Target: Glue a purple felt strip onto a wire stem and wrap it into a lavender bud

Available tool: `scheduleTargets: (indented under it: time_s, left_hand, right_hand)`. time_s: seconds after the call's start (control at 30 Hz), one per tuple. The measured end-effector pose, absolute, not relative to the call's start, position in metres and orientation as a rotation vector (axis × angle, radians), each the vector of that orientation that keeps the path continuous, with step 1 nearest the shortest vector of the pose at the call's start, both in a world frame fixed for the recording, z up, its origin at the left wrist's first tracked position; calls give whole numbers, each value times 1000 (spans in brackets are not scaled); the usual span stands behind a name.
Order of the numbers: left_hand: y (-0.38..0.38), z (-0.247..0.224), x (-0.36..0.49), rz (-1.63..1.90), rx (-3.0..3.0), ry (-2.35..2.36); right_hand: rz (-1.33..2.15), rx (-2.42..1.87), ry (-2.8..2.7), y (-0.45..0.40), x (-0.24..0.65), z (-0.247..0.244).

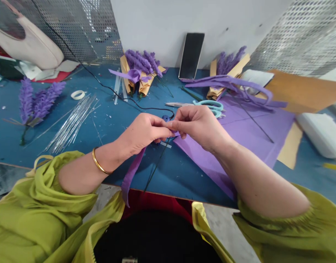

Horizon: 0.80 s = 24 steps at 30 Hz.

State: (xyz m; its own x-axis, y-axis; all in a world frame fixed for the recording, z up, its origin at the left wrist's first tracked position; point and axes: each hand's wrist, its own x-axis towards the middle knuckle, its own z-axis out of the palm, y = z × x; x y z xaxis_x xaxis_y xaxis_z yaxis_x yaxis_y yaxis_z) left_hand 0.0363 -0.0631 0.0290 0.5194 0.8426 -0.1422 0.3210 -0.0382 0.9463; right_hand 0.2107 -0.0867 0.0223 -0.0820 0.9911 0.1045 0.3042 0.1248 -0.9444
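Note:
My left hand (pixel 148 132) is closed, thumb and fingers pinching a purple strip (pixel 132 175) whose long tail hangs over the table's front edge. My right hand (pixel 197 126) meets it fingertip to fingertip, also in a pinch, at the upper end of the strip; the fingers cover most of what lies between them. A thin dark green stem (pixel 158 160) slants down from beneath the fingertips. Just behind the hands sits a small blue object (pixel 165 118) at the end of a black cord, mostly hidden. Turquoise-handled scissors (pixel 213 105) lie beyond my right hand.
A purple sheet (pixel 252 128) spreads at right. Silver wires (pixel 73 126), a tape roll (pixel 78 95) and purple flower sprigs (pixel 40 98) lie left. Wrapped purple bouquets (pixel 142 69) and a phone (pixel 192 54) stand at the back. A black cord (pixel 107 87) crosses the table.

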Motion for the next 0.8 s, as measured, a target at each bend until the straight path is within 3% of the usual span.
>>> scheduleTargets:
  time_s: [0.5,0.8]
  left_hand:
    - [-58,28,36,670,1214,874]
    - [-60,31,36,627,1175,779]
  right_hand:
    - [1559,-858,-1355,-76,232,20]
    - [1362,-845,-1382,-75,228,12]
